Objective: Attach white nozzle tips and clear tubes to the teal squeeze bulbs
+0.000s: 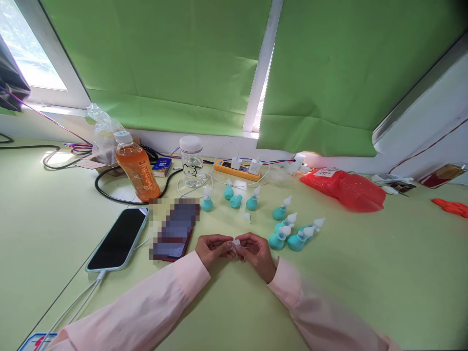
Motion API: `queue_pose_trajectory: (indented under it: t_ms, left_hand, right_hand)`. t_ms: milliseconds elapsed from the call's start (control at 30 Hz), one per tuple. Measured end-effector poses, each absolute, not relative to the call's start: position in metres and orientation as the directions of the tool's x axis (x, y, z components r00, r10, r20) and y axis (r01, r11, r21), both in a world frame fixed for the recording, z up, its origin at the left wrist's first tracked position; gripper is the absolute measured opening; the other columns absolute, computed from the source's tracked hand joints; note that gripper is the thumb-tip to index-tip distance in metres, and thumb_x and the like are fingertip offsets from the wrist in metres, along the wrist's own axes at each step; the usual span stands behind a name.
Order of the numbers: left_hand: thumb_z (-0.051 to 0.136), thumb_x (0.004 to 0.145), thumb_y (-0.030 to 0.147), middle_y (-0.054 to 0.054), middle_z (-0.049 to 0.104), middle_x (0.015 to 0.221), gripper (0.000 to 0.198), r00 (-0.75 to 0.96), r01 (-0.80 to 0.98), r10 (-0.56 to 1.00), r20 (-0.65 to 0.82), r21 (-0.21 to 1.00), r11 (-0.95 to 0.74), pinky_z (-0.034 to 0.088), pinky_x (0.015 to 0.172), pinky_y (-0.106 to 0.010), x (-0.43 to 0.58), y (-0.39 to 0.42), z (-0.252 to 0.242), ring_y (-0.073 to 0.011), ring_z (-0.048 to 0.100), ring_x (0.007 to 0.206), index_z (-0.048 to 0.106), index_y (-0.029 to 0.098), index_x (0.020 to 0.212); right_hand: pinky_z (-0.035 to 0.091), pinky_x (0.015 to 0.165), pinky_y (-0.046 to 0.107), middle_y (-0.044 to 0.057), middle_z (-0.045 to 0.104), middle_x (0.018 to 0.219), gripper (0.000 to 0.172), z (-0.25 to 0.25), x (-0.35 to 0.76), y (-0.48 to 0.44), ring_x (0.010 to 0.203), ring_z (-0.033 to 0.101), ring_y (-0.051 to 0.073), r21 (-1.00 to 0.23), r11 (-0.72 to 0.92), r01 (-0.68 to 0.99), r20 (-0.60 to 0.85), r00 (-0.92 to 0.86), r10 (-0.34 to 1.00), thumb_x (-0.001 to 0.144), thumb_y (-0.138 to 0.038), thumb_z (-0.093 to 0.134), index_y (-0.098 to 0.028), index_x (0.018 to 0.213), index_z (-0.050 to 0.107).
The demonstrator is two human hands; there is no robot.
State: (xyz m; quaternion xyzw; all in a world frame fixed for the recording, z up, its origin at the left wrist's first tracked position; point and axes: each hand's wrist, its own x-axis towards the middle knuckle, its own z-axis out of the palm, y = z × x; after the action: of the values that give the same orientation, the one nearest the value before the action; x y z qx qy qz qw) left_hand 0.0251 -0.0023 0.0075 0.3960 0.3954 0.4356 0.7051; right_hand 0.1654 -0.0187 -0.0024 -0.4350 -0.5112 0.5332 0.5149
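My left hand [215, 249] and my right hand [256, 253] meet over the table. Both pinch a small translucent white plastic piece [236, 243] between thumbs and fingertips; the fingers partly cover it, so its exact kind is unclear. Just beyond lies a loose white pointed tip [248, 217]. A teal squeeze bulb [235, 201] without a tip rests behind it. Several teal bulbs with white pointed tips stand around, such as one bulb [252, 202] behind my hands and a cluster with a front bulb [295, 242] to the right of my right hand.
Left of my hands lie a partly blurred phone [175, 229] and a charging phone [119, 239]. An orange drink bottle [137, 168], a clear jar [192, 163] and a yellow power strip [234, 169] are at the back. A red plastic bag [343, 189] lies back right.
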Motion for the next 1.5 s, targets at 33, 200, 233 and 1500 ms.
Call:
queue_pose_trajectory:
  t_ms: [33, 200, 233, 1500]
  left_hand:
    - [0.072, 0.048, 0.032, -0.008, 0.064, 0.059, 0.035, 0.314, -0.308, 0.925, -0.214, 0.899, 0.312, 0.048, 0.054, -0.031, 0.0251, -0.0023, 0.0077, -0.0178, 0.059, 0.051, 0.062, 0.007, 0.07]
    - [0.072, 0.049, 0.032, -0.007, 0.064, 0.063, 0.038, 0.345, -0.333, 0.916, -0.204, 0.886, 0.322, 0.048, 0.057, -0.031, 0.0248, -0.0023, 0.0081, -0.0171, 0.059, 0.056, 0.062, 0.008, 0.076]
    - [0.072, 0.049, 0.031, -0.007, 0.064, 0.063, 0.037, 0.346, -0.33, 0.917, -0.197, 0.89, 0.316, 0.048, 0.057, -0.031, 0.0248, -0.0023, 0.0078, -0.0169, 0.059, 0.056, 0.062, 0.008, 0.076]
    - [0.07, 0.052, 0.03, -0.003, 0.059, 0.06, 0.032, 0.289, -0.296, 0.95, -0.117, 0.933, 0.205, 0.047, 0.051, -0.026, 0.0249, -0.0015, -0.0002, -0.0121, 0.055, 0.051, 0.057, 0.01, 0.073]
  right_hand:
    - [0.04, 0.042, 0.021, -0.001, 0.052, 0.055, 0.021, -0.0021, 0.1649, -0.019, 0.045, 0.047, 0.008, -0.993, 0.056, -0.101, 0.064, -0.086, 0.994, 0.058, -0.029, 0.066, -0.015, 0.072, 0.056]
    - [0.04, 0.043, 0.021, -0.001, 0.052, 0.056, 0.019, -0.0015, 0.164, -0.0196, 0.046, 0.047, 0.008, -0.991, 0.085, -0.108, 0.09, -0.045, 0.995, 0.064, -0.03, 0.061, -0.015, 0.074, 0.056]
    - [0.039, 0.043, 0.021, -0.001, 0.052, 0.056, 0.018, -0.0016, 0.1642, -0.0196, 0.046, 0.047, 0.008, -0.99, 0.087, -0.109, 0.093, -0.044, 0.995, 0.064, -0.029, 0.061, -0.015, 0.074, 0.056]
    - [0.042, 0.054, 0.021, 0.001, 0.053, 0.067, 0.018, -0.0058, 0.1655, -0.0212, 0.061, 0.05, 0.011, -0.989, 0.14, 0.04, 0.138, -0.046, 0.989, 0.064, -0.023, 0.061, -0.015, 0.079, 0.056]
